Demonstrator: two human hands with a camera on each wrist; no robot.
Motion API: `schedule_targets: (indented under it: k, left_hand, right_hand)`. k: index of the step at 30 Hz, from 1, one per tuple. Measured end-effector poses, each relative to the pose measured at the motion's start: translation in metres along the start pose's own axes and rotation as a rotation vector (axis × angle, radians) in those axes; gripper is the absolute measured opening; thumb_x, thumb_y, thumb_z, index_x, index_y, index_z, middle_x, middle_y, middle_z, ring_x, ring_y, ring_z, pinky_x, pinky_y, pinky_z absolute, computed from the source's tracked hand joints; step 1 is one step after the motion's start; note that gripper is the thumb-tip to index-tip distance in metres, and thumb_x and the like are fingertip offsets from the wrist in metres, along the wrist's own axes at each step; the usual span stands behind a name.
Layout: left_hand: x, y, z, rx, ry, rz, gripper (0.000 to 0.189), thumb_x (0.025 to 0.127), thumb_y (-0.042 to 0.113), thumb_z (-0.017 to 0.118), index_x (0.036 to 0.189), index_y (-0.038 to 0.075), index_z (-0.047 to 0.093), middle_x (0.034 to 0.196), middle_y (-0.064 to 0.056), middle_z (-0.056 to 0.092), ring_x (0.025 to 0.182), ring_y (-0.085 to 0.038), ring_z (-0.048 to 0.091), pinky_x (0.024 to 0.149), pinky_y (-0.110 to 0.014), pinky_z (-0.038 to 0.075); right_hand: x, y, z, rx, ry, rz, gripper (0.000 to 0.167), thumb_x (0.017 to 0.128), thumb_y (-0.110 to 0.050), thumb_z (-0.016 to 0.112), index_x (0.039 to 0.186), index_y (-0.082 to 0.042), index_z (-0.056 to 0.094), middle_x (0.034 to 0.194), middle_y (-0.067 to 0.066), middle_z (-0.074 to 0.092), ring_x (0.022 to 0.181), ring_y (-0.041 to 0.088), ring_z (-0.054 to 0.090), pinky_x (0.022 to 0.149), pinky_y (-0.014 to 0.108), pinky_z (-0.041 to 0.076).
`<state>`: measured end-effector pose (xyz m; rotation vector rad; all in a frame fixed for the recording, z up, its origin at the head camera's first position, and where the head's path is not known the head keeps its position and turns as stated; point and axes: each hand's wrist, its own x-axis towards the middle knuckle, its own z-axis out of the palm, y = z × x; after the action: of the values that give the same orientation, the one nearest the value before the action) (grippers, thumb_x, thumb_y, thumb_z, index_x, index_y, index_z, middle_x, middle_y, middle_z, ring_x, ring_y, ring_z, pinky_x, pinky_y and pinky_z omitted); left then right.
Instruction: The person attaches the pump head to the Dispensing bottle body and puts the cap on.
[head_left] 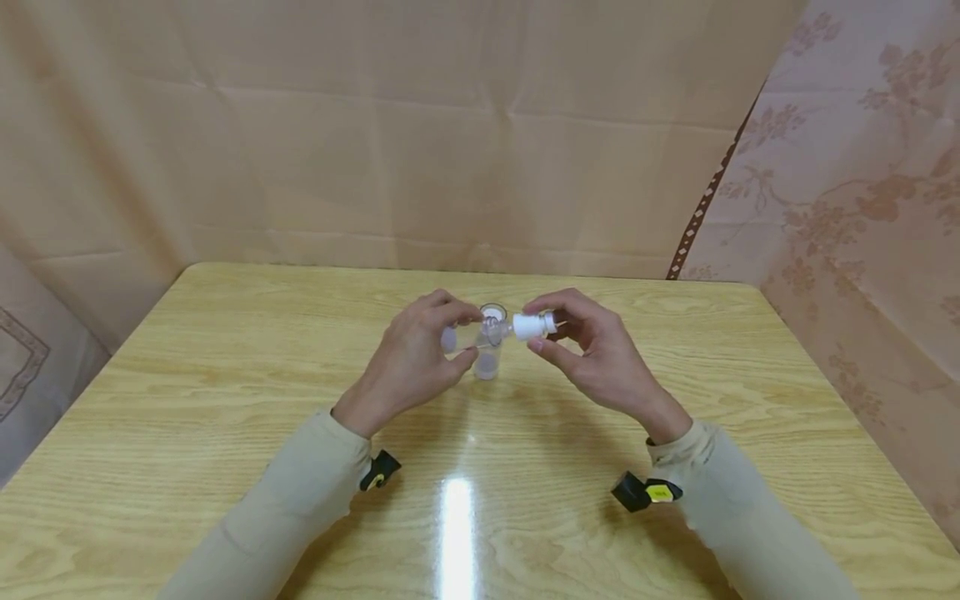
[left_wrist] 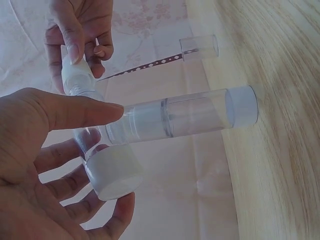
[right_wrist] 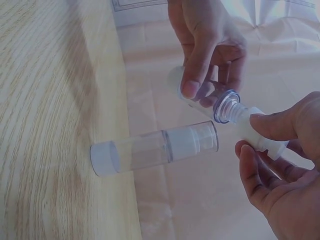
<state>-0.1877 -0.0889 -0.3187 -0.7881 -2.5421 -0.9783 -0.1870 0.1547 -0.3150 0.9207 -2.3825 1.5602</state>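
My left hand [head_left: 408, 354] holds a small clear bottle with a white base [left_wrist: 115, 172] lying sideways, thumb on one side and fingers on the other. Its threaded neck [right_wrist: 231, 107] points to the right. Thumb and fingers of my right hand [head_left: 600, 354] pinch a white pump head [head_left: 529, 326], lined up with that neck; some thread still shows between them. Just beyond the held bottle a second clear bottle [right_wrist: 142, 151] stands upright on the table, with a white base and a clear cap over its white pump. The held bottle partly hides it in the head view.
A loose clear cap [left_wrist: 199, 47] stands on the wood-grain table [head_left: 225, 375], seen in the left wrist view. Beige cloth [head_left: 375, 150] hangs behind the table's far edge, and a flowered cloth [head_left: 862, 208] hangs on the right.
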Motion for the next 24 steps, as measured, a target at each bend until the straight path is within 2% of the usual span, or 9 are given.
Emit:
schedule_targets:
  k: [11, 24]
  left_hand:
    - [-0.0005, 0.0012, 0.0007, -0.010, -0.016, 0.006, 0.035, 0.079, 0.006, 0.086, 0.112, 0.006, 0.075, 0.103, -0.007, 0.068, 0.087, -0.024, 0.060, 0.069, -0.035, 0.050]
    - [-0.0016, 0.0027, 0.0015, -0.023, -0.029, 0.019, 0.033, 0.079, 0.008, 0.086, 0.110, 0.005, 0.075, 0.102, -0.005, 0.066, 0.087, -0.025, 0.061, 0.070, -0.034, 0.051]
  right_hand:
    - [-0.0006, -0.0019, 0.0014, 0.002, -0.016, 0.009, 0.033, 0.091, 0.009, 0.069, 0.122, 0.001, 0.064, 0.119, 0.010, 0.063, 0.095, 0.025, 0.059, 0.082, 0.027, 0.055]
    - [-0.0013, -0.0027, 0.0031, 0.001, -0.024, 0.006, 0.032, 0.091, 0.009, 0.069, 0.121, 0.000, 0.064, 0.118, 0.010, 0.063, 0.095, 0.024, 0.060, 0.082, 0.028, 0.056]
